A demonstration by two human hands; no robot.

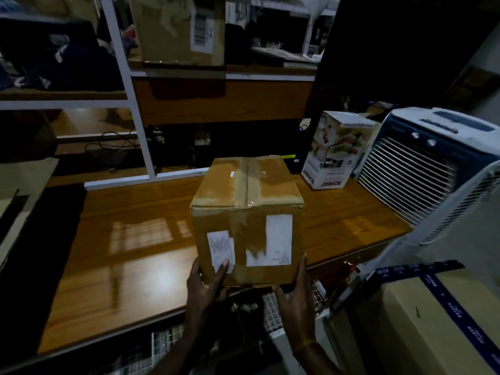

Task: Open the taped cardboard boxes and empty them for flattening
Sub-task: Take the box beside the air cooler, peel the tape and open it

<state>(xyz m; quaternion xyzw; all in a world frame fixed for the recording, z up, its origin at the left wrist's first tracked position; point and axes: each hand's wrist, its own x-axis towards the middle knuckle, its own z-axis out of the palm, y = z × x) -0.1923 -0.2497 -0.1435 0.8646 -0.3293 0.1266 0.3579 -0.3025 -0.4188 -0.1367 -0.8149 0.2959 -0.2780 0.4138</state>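
Observation:
A brown cardboard box stands near the front edge of a wooden table. Its top flaps are shut and sealed with brown tape along the middle seam. White labels are stuck on its near face. My left hand grips the box's lower left corner, with the thumb on a label. My right hand holds the lower right corner from beside and below. Both forearms reach up from the bottom of the view.
A printed white appliance carton stands at the table's back right, beside a white air cooler. Another cardboard box sealed with blue tape sits at the lower right. Shelving with a further box rises behind the table.

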